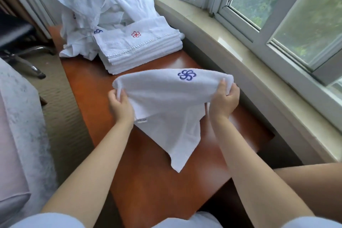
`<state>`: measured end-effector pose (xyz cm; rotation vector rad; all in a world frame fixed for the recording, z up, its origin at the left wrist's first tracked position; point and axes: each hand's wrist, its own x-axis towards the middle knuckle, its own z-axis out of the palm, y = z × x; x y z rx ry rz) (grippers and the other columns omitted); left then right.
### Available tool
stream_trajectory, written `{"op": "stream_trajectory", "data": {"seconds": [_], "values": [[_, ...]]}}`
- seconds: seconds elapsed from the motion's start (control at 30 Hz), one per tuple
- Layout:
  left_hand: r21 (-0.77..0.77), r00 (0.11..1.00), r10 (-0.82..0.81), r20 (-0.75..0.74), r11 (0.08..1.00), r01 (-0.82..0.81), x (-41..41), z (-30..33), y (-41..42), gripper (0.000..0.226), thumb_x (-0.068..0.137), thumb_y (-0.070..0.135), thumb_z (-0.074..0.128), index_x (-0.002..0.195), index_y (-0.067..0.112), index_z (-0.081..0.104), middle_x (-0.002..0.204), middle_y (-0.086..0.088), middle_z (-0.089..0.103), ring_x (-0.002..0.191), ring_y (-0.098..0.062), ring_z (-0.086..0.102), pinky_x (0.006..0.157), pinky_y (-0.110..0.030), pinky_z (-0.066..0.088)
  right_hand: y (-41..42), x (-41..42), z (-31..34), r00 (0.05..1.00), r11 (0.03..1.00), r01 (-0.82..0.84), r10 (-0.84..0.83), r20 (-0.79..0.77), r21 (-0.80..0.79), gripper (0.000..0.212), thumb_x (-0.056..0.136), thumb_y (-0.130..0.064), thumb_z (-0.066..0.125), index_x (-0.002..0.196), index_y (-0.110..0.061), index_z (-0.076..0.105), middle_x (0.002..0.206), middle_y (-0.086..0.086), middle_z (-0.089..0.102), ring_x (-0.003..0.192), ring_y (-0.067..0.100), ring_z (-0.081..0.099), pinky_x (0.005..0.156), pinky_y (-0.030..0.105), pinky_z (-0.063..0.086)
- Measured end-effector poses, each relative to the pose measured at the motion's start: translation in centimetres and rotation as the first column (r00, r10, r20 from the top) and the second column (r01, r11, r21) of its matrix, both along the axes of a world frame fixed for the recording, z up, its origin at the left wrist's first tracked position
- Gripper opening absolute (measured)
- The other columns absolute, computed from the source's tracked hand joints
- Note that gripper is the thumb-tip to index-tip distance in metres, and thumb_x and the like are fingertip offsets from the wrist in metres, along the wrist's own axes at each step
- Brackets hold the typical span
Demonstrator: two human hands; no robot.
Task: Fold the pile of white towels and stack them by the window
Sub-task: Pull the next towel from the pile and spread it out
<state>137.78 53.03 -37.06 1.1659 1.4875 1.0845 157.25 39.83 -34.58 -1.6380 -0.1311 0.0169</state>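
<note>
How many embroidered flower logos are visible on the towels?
3. A blue logo on the held towel, a red logo atop the folded stack, a partly hidden blue logo in the unfolded pile. Others may be hidden.

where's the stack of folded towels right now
The folded stack sits on the far part of the wooden table, beside the windowsill, right against the unfolded pile.
</note>
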Motion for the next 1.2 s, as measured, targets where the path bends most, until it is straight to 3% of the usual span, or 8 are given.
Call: {"op": "stream_trajectory", "data": {"seconds": [0.2,0.33,0.47,0.57,0.7,0.97,1.1,1.2], "values": [[-0.693,0.95,-0.091,0.298,0.664,0.281,-1.3,-5.3,-6.4,0.035,0.082,0.008,0.075,0.111,-0.007,0.06,0.099,-0.02,0.068,0.072,-0.03,0.066,0.052,-0.036,0.058,-5.0,-1.3,-5.6,0.813,0.978,-0.05,-0.076,-0.577,-0.2,0.016,0.084,-0.011,0.055,0.095,-0.003,0.063,0.09,0.01,0.053,0.079,0.023,0.052,0.067,0.03,0.044],[-0.785,0.972,-0.094,0.215,0.576,0.229,-1.3,-7.4,-11.5,0.029,0.081,0.006,0.075,0.103,-0.007,0.061,0.092,-0.02,0.067,0.075,-0.033,0.065,0.064,-0.043,0.055,-6.9,-1.7,-7.4,0.565,0.988,0.097,-0.151,-0.811,-0.116,0.055,0.076,-0.026,0.072,0.125,-0.006,0.057,0.111,0.012,0.063,0.092,0.032,0.064,0.071,0.039,0.056],[-0.783,0.983,-0.11,0.15,0.593,0.186,0.6,-7.0,-13.8,0.025,0.083,0.011,0.075,0.102,0.001,0.062,0.098,-0.018,0.067,0.07,-0.027,0.061,0.061,-0.033,0.052,-6.4,-0.8,-5.1,0.48,0.992,0.073,0.058,-0.876,0.105,0.03,0.099,-0.024,0.052,0.128,-0.017,0.05,0.115,0.005,0.059,0.1,0.024,0.061,0.065,0.03,0.049],[-0.799,0.961,-0.12,0.25,0.535,0.275,2.2,-5.8,-14.7,0.02,0.085,0.01,0.072,0.102,0.005,0.062,0.096,-0.013,0.064,0.068,-0.018,0.057,0.054,-0.026,0.048,-5.9,0.4,-5.3,0.337,0.99,0.105,0.053,-0.94,0.093,0.023,0.093,-0.022,0.062,0.115,-0.017,0.057,0.087,0.003,0.058,0.057,0.019,0.064,0.051,0.024,0.051],[-0.642,0.982,-0.11,0.154,0.744,0.184,2.4,-3.1,-12.0,0.012,0.084,0.004,0.071,0.086,0.006,0.059,0.077,-0.007,0.058,0.058,-0.016,0.049,0.047,-0.022,0.035,-5.0,1.9,-4.5,0.353,0.994,0.049,0.072,-0.933,0.095,0.026,0.089,-0.011,0.062,0.115,-0.014,0.061,0.08,0.003,0.061,0.04,0.015,0.061,0.033,0.019,0.045],[-0.105,0.982,0.155,0.11,0.984,-0.144,0.4,4.5,-2.4,0.031,0.094,0.021,0.059,0.123,0.014,0.055,0.109,0.002,0.059,0.096,-0.016,0.058,0.082,-0.027,0.048,2.1,3.3,5.5,0.816,0.897,-0.127,0.337,-0.469,0.424,0.017,0.086,-0.007,0.067,0.097,-0.02,0.068,0.11,0.008,0.067,0.093,0.02,0.065,0.082,0.033,0.056],[-0.409,0.978,0.158,-0.137,0.89,-0.201,-1.4,-1.6,-5.2,0.047,0.087,0.024,0.052,0.131,0.006,0.051,0.13,-0.017,0.053,0.11,-0.038,0.059,0.095,-0.047,0.051,0.8,3.3,-0.1,0.742,0.983,-0.124,0.183,-0.645,0.137,0.051,0.085,-0.006,0.061,0.133,-0.015,0.047,0.118,0.008,0.054,0.072,0.016,0.056,0.062,0.026,0.049],[-0.536,0.946,0.226,-0.231,0.782,-0.317,-2.4,-3.8,-7.8,0.049,0.093,0.015,0.05,0.138,-0.002,0.043,0.142,-0.018,0.041,0.121,-0.037,0.05,0.098,-0.041,0.044,-1.6,3.1,-5.9,0.535,0.955,-0.273,0.252,-0.806,0.117,0.02,0.086,-0.012,0.054,0.106,-0.009,0.054,0.105,0.008,0.063,0.065,0.014,0.062,0.054,0.025,0.05]]}}
